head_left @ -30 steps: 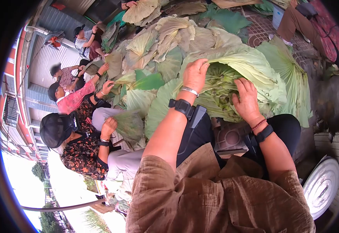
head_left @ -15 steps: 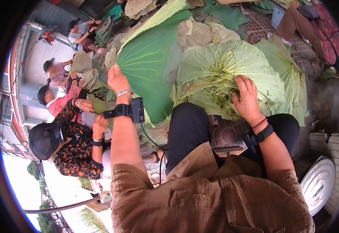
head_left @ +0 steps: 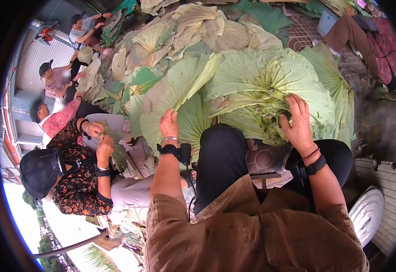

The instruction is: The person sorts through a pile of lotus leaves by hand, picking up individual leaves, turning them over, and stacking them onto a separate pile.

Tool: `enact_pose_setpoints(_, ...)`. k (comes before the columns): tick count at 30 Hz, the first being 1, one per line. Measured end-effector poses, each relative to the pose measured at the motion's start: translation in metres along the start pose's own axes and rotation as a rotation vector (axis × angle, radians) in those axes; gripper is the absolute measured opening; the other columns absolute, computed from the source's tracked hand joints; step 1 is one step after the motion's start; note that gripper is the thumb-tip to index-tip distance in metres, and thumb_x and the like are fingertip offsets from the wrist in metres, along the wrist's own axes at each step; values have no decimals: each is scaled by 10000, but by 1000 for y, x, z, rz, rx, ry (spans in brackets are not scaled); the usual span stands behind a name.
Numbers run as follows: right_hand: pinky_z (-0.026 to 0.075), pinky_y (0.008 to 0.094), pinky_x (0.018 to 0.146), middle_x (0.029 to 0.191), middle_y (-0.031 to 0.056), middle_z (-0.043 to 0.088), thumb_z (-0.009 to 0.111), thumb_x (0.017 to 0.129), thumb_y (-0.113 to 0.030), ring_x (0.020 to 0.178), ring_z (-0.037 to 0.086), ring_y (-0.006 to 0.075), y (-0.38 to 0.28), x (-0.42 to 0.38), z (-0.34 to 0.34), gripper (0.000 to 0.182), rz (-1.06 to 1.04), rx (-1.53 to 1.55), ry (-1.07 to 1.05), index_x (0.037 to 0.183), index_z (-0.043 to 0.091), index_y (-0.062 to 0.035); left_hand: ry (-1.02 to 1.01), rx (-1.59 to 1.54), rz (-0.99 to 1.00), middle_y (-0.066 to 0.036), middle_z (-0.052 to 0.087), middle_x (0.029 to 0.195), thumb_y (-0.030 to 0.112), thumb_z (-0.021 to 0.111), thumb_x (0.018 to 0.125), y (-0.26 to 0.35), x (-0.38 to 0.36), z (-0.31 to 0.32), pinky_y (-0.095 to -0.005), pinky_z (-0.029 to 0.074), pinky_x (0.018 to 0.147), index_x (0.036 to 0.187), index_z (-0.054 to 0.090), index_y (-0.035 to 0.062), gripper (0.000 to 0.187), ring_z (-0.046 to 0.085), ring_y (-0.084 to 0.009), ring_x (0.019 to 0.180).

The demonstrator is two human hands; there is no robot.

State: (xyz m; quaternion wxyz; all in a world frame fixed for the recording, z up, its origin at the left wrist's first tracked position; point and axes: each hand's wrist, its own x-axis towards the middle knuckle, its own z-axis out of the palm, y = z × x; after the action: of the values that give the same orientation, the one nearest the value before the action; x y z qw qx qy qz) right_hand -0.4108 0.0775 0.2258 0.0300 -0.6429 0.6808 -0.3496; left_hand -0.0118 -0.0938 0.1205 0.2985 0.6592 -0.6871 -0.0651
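Pinched in my left hand is the edge of a large leaf, pale green-grey and partly folded over, left of my knees. My right hand rests with fingers spread and slightly curled at the stems of a stack of big light-green leaves. These leaves lie in front of my lap, their veins meeting near the gathered stems. No object shows inside my right hand.
A broad heap of dried leaves spreads ahead and to the left. A co-worker in a black cap sits close at my left, with others beyond. At far right sits another person. A round metal lid leans at lower right.
My left hand has moved down and rightward, bringing its leaf lower beside the stack. The leaf now shows a paler, folded side. My right hand has shifted slightly right and down.
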Motion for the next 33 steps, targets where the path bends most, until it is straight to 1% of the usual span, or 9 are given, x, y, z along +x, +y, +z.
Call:
enact_pose_setpoints(5, 340, 473, 1026, 1292, 209, 460, 621, 732, -35, 1185, 419, 410, 2, -2, 3, 541, -33, 19, 6, 1249, 465, -8, -328, 10, -131, -168, 674, 928, 267, 621, 849, -36, -83, 47, -444, 492, 777, 1020, 653, 145, 213, 637, -367, 893)
enact_pose_setpoints(10, 327, 481, 1030, 1278, 208, 451, 601, 735, -45, 1177, 413, 407, -2, -2, 8, 550, -42, -6, 3, 1263, 449, -13, -413, 19, -194, -153, 657, 873, 190, 642, 811, -32, -112, 59, -456, 476, 782, 895, 640, 97, 126, 600, -372, 889)
enact_pose_setpoints(15, 324, 484, 1028, 1269, 206, 451, 596, 728, -62, 1168, 412, 407, -3, 0, 12, 552, -40, -13, 19, 1258, 448, -15, -429, 21, 12, -143, 635, 896, 154, 601, 822, -36, -114, 57, -449, 461, 801, 863, 607, 90, 76, 567, -366, 923)
enact_pose_setpoints(22, 328, 485, 1024, 1271, 209, 455, 602, 723, -83, 1169, 417, 409, -2, -1, 8, 558, -24, -25, 9, 1255, 450, -11, -448, -53, 15, -157, 633, 923, 175, 582, 833, -77, -131, 88, -458, 465, 808, 893, 621, 87, 113, 580, -375, 941)
enact_pose_setpoints(24, 332, 488, 1021, 1278, 207, 454, 609, 721, -87, 1174, 418, 407, 0, -2, 8, 557, -43, -19, 2, 1250, 453, -11, -654, -9, 73, -171, 653, 931, 221, 604, 830, -97, -120, 101, -436, 487, 791, 918, 651, 81, 171, 616, -367, 924)
enact_pose_setpoints(25, 332, 488, 1021, 1278, 207, 454, 609, 721, -87, 1174, 418, 407, 1, -2, 8, 557, -24, -30, 20, 1250, 453, -11, -663, -11, 99, -171, 653, 931, 221, 604, 830, -81, -105, 87, -436, 487, 791, 918, 651, 81, 171, 616, -367, 924)
enact_pose_setpoints(27, 336, 489, 1018, 1280, 206, 454, 619, 716, -95, 1181, 416, 405, 2, -4, 9, 560, -15, -8, 8, 1246, 456, -14, -728, -99, -132, -182, 671, 921, 263, 632, 823, -35, -71, 42, -409, 505, 761, 936, 672, 77, 221, 649, -348, 883)
enact_pose_setpoints(30, 339, 480, 1018, 1277, 183, 460, 622, 713, -97, 1182, 421, 388, 3, -4, 8, 554, 10, -9, 22, 1238, 461, -23, -567, -52, 57, -121, 695, 913, 220, 649, 847, -22, -27, 35, -349, 511, 730, 1009, 677, 93, 208, 673, -265, 836)
enact_pose_setpoints(33, 337, 472, 1021, 1269, 166, 468, 614, 711, -99, 1181, 424, 374, 2, -3, 4, 542, 23, -15, 35, 1229, 471, -30, -415, -143, 139, -88, 688, 870, 194, 646, 860, 60, 14, -1, -310, 498, 725, 1028, 666, 72, 209, 647, -165, 792)
